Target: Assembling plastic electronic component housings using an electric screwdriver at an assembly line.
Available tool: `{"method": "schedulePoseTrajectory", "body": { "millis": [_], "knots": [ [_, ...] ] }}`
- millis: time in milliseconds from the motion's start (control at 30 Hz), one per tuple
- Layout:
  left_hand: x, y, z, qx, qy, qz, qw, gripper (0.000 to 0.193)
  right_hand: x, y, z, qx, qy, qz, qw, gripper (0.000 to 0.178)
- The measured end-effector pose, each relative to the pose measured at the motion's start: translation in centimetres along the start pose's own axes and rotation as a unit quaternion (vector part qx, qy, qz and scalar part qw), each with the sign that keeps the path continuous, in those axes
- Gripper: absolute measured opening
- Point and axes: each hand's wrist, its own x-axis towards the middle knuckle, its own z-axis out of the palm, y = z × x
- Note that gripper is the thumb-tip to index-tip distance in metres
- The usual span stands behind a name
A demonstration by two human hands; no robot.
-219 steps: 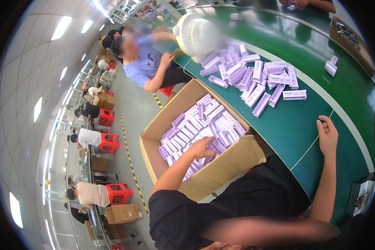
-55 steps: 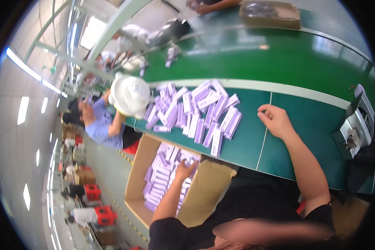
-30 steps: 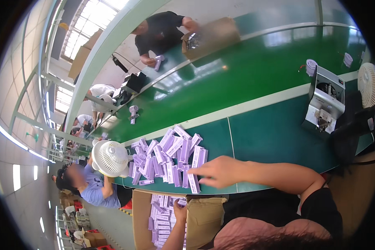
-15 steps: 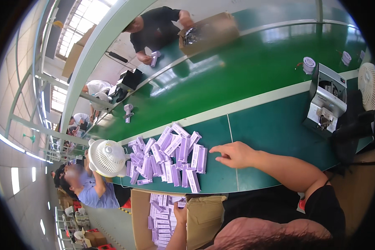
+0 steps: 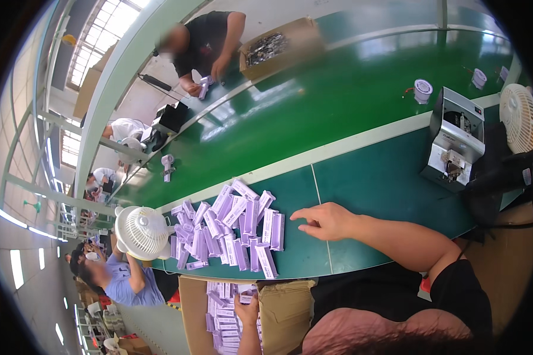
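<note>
My left hand (image 5: 248, 310) is inside an open cardboard box (image 5: 190, 302) at the bench's near edge, its fingers closed around a lavender plastic piece (image 5: 246, 299). Below and around it, several similar long lavender pieces (image 5: 226, 325) fill the box in rows. Over the green bench my right hand (image 5: 326, 221) hovers with the index finger stretched out and the other fingers loosely bent, holding nothing. Just left of its fingertips lies a loose heap of lavender rectangular plastic housings (image 5: 222, 228), some showing a hollow side and others a printed strip.
A white fan (image 5: 145, 232) stands left of the heap, another fan (image 5: 518, 118) at far right beside a metal bench machine (image 5: 456, 139). Beyond the ledge runs a green conveyor belt (image 5: 337, 100) carrying round lavender parts (image 5: 422, 90). Across it a co-worker (image 5: 204, 44) handles a lavender part near a carton (image 5: 287, 50).
The view has shifted slightly, moving the scene left. My left hand stays in the box with the piece, and my right hand stays extended. The co-worker's hand has moved from the carton to the lavender part.
</note>
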Motion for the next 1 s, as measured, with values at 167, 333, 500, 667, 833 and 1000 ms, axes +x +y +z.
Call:
{"method": "schedulePoseTrajectory", "body": {
  "millis": [167, 333, 500, 667, 833, 1000],
  "knots": [
    [-0.1, 1.1, -3.0, 0.018, -0.008, -0.013, 1.0, 0.032, 0.1, 0.5, -0.1, 0.009, 0.009, -0.003, 1.0, 0.035],
    [0.8, -2.9, -3.5, 0.048, 0.039, -0.025, 0.998, 0.038, -0.1, 0.3, 0.5, -0.007, 0.021, -0.022, 1.0, 0.036],
    [1.5, 0.2, -3.9, 0.072, 0.037, -0.042, 0.996, 0.038, -0.4, 0.6, -0.1, 0.006, 0.039, -0.026, 0.999, 0.036],
    [1.3, 0.7, -5.1, 0.057, 0.029, -0.009, 0.998, 0.043, -0.4, 0.3, 0.0, 0.003, 0.031, -0.026, 0.999, 0.035],
    [3.6, 1.2, -7.9, 0.156, 0.122, 0.036, 0.98, 0.043, -0.7, 0.3, -0.3, 0.009, 0.012, -0.002, 1.0, 0.035],
    [6.1, 15.4, -10.1, 0.04, 0.146, 0.181, 0.972, 0.041, 0.2, 0.1, -0.1, 0.013, 0.04, -0.02, 0.999, 0.032]
  ]
}}
